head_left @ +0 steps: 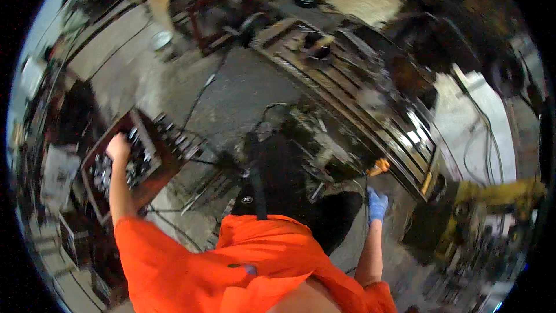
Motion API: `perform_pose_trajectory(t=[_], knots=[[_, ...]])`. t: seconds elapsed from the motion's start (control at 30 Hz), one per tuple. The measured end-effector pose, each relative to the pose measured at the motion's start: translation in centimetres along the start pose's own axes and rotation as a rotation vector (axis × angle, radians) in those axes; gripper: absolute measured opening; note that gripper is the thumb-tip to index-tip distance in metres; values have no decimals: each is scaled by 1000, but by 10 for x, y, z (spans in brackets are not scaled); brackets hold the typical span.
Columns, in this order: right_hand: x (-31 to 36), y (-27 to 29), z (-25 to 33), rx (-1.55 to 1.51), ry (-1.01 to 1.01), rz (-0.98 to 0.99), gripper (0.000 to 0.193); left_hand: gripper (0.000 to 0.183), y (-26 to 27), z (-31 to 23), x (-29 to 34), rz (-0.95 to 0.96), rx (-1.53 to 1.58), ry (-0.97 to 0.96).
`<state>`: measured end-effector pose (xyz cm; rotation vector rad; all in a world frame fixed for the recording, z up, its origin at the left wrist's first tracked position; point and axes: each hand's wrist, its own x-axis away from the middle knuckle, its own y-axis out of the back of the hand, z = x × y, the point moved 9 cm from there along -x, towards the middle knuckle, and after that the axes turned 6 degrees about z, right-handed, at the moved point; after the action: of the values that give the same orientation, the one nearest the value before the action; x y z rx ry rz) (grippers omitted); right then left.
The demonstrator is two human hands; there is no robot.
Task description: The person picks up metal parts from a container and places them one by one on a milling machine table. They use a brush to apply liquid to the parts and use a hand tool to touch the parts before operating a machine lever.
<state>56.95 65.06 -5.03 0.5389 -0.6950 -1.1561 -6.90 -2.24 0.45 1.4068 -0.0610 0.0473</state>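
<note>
My left hand [119, 147], bare, reaches into a reddish-brown box [152, 182] at the left. Small shiny metal parts [138, 165] lie loose in that box around the hand. Its fingers look curled closed, and whatever they may hold is hidden. On the right, my right hand [377, 204] wears a blue glove and hangs low beside the near corner of a slotted machine table [347, 101]. Blur hides how its fingers are set. Just above the glove is an orange knob-like thing [379, 167], apparently apart from the hand.
More metal pieces [179, 139] lie beside the box's right side. A round cup-like part [317, 46] stands on the machine table's far end. A light-coloured bucket [163, 40] is on the floor at the far left. Yellow machinery [480, 194] stands at the right, below a white panel [480, 122] with hanging cables.
</note>
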Motion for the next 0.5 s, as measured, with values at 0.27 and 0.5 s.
perform_pose_trajectory(t=[0.27,0.5], knots=[[9,-8,-50,-366,-38,122,18,36,23,-9,11,156,1666,-61],[26,-11,-34,-525,-16,170,15,43,138,-260,81,481,2101,-461]])
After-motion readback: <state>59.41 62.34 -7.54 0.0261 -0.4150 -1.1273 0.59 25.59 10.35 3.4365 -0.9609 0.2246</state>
